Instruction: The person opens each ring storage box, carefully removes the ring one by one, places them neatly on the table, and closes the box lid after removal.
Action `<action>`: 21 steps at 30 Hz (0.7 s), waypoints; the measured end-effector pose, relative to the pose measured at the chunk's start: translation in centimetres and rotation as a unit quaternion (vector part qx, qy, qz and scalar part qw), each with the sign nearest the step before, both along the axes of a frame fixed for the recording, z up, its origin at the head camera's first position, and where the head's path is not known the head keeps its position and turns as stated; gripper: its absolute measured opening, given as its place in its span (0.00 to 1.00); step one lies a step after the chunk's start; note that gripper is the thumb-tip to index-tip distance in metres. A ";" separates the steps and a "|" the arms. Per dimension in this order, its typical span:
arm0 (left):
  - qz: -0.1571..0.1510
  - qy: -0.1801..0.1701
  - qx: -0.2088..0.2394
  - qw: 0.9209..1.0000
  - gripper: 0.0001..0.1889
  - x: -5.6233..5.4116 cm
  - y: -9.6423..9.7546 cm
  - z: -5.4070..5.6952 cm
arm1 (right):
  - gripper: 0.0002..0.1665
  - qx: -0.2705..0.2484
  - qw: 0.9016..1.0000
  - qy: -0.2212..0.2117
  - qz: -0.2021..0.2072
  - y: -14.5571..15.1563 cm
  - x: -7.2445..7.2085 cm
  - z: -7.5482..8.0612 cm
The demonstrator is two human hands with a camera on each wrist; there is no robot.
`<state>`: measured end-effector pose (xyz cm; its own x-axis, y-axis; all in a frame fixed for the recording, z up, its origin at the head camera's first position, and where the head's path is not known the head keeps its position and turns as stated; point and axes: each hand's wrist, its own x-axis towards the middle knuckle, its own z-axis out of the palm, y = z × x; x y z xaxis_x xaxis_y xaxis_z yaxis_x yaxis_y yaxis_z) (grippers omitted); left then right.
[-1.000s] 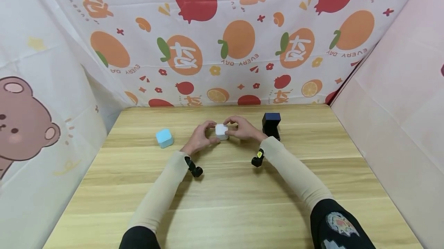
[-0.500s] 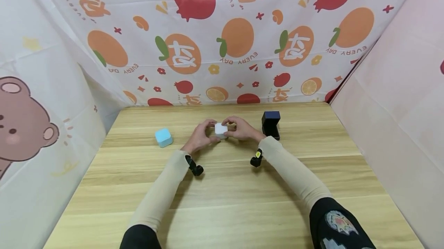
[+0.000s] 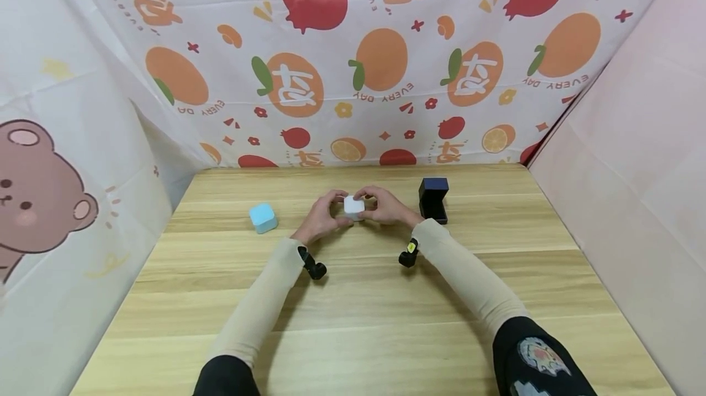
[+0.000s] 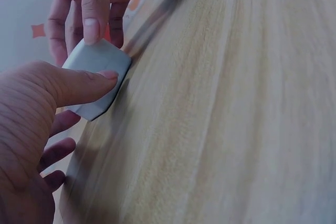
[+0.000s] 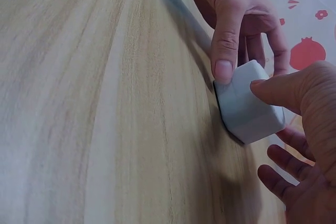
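Note:
A small white box [image 3: 353, 205] with rounded corners sits near the back middle of the table, between both hands. My left hand [image 3: 320, 218] pinches it from the left; in the left wrist view the thumb lies across the white box's [image 4: 107, 59] near face. From the right, my right hand [image 3: 388, 207] grips it as well. In the right wrist view, that hand's thumb presses the white box's [image 5: 252, 111] side, and a thin dark line runs along its bottom edge. The box looks closed; fingers hide parts of its far side.
A light blue box [image 3: 263, 217] stands to the left of the hands. Right of them is a dark blue box [image 3: 433, 200] with its lid raised, close behind the right wrist. A fruit-print cloth [image 3: 342, 65] hangs behind the wooden table [image 3: 353, 322].

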<state>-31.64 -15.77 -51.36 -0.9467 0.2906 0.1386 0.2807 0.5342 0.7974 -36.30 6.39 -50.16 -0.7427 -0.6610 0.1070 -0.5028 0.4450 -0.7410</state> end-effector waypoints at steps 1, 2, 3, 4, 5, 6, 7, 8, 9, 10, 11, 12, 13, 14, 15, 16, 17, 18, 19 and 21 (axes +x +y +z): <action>0.001 -0.001 -0.001 1.000 0.35 0.0 0.1 -0.1 | 0.23 -0.001 1.000 -0.001 0.000 0.0 0.0 -0.1; 0.002 -0.003 -0.001 1.000 0.35 0.0 0.1 -0.1 | 0.23 -0.002 1.000 0.000 0.002 0.0 0.0 -0.2; 0.004 -0.005 -0.002 1.000 0.35 0.0 0.1 -0.2 | 0.24 -0.002 1.000 0.001 0.003 0.0 0.1 -0.3; 0.006 -0.006 -0.003 1.000 0.35 0.0 0.2 -0.3 | 0.24 0.000 1.000 0.003 0.004 0.0 0.1 -0.4; 0.007 -0.007 -0.003 1.000 0.35 0.0 0.2 -0.4 | 0.24 0.001 1.000 0.005 0.005 0.0 0.2 -0.5; 0.008 -0.008 -0.003 1.000 0.35 0.0 0.3 -0.5 | 0.24 0.001 1.000 0.005 0.005 0.0 0.2 -0.6; 0.009 -0.011 -0.003 1.000 0.35 0.0 0.3 -0.6 | 0.24 0.002 1.000 0.007 0.005 0.0 0.3 -0.7; 0.010 -0.012 -0.004 1.000 0.35 -0.1 0.3 -0.6 | 0.24 0.003 1.000 0.009 0.005 0.0 0.3 -0.7; 0.010 -0.013 -0.004 1.000 0.36 -0.1 0.3 -0.7 | 0.24 0.004 1.000 0.011 0.004 0.0 0.3 -0.8; 0.011 -0.013 -0.006 1.000 0.35 -0.1 0.4 -0.7 | 0.24 0.004 1.000 0.011 0.004 0.1 0.3 -0.9; 0.011 -0.015 -0.008 1.000 0.35 -0.1 0.4 -0.7 | 0.24 0.005 1.000 0.013 0.003 0.1 0.3 -0.9; 0.011 -0.016 -0.010 1.000 0.35 -0.1 0.5 -0.7 | 0.24 0.005 1.000 0.012 0.003 0.1 0.3 -0.9; 0.011 -0.016 -0.015 1.000 0.35 -0.1 0.5 -0.6 | 0.24 0.005 1.000 0.013 0.002 0.1 0.3 -0.9; 0.012 -0.014 -0.019 1.000 0.35 -0.2 0.5 -0.6 | 0.24 0.005 1.000 0.015 0.002 0.1 0.3 -0.9; 0.013 -0.012 -0.020 1.000 0.35 -0.2 0.5 -0.6 | 0.24 0.003 1.000 0.017 0.001 0.1 0.2 -0.9; 0.014 -0.010 -0.021 1.000 0.34 -0.3 0.6 -0.5 | 0.24 0.001 1.000 0.020 0.001 0.1 0.2 -0.9; 0.015 -0.008 -0.022 1.000 0.34 -0.3 0.6 -0.5 | 0.24 -0.002 1.000 0.025 0.002 0.1 0.1 -0.9; 0.015 -0.006 -0.022 1.000 0.34 -0.4 0.6 -0.4 | 0.24 -0.005 1.000 0.028 0.002 0.1 0.1 -0.8; 0.017 -0.003 -0.023 1.000 0.34 -0.5 0.7 -0.4 | 0.24 -0.008 0.999 0.032 0.002 0.1 0.0 -0.8; 0.019 -0.001 -0.022 1.000 0.33 -0.5 0.7 -0.3 | 0.24 -0.010 0.999 0.034 -0.001 0.1 0.0 -0.8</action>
<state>-32.15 -15.07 -51.66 -0.9578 0.2593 0.1241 0.2570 0.5789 0.7738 -36.30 6.44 -50.99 -0.7344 -0.6569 0.1709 -0.5518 0.4312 -0.7139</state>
